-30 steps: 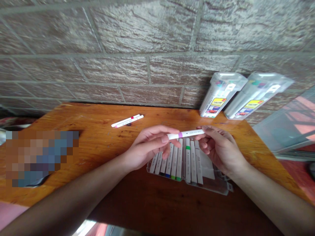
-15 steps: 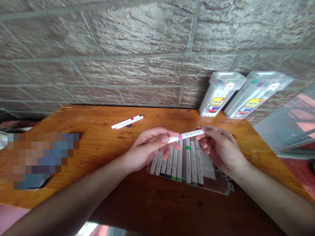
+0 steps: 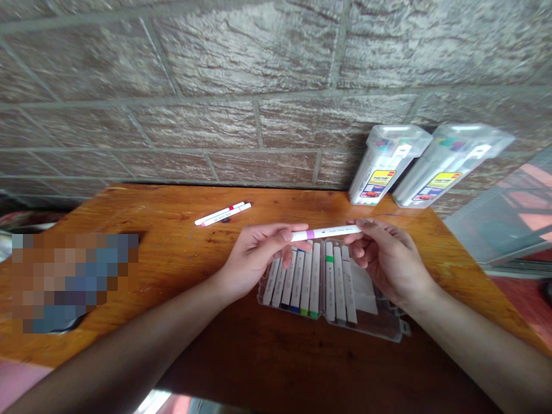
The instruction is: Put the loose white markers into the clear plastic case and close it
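White marker (image 3: 328, 232), purple band near its left end: held level in the air by both hands, above the far edge of an open clear case (image 3: 390, 328), not touching it.

Left hand (image 3: 254, 259): thumb and forefinger pinched together on the left end of the white marker, just beside the purple band. Remaining fingers curled beneath, over the left part of the case.

Right hand (image 3: 388, 261): fingertips closed on the right end of the white marker. Palm faces left; lower fingers are bent inward, above the right part of the case.

The clear case lies flat on the wooden table (image 3: 150, 230), near the middle and towards the front edge. A row of markers (image 3: 314, 282) lies side by side in its left half, with blue and green ends showing towards the front.

Two loose markers (image 3: 223, 213) lie touching one another towards the back edge of the table, well apart from the hands, to their left.

Two closed marker boxes (image 3: 386, 164) stand at the back right corner, side by side, leaning against the brick wall (image 3: 259, 69).

A blurred patch covers the left edge of the table; contents cannot be told.
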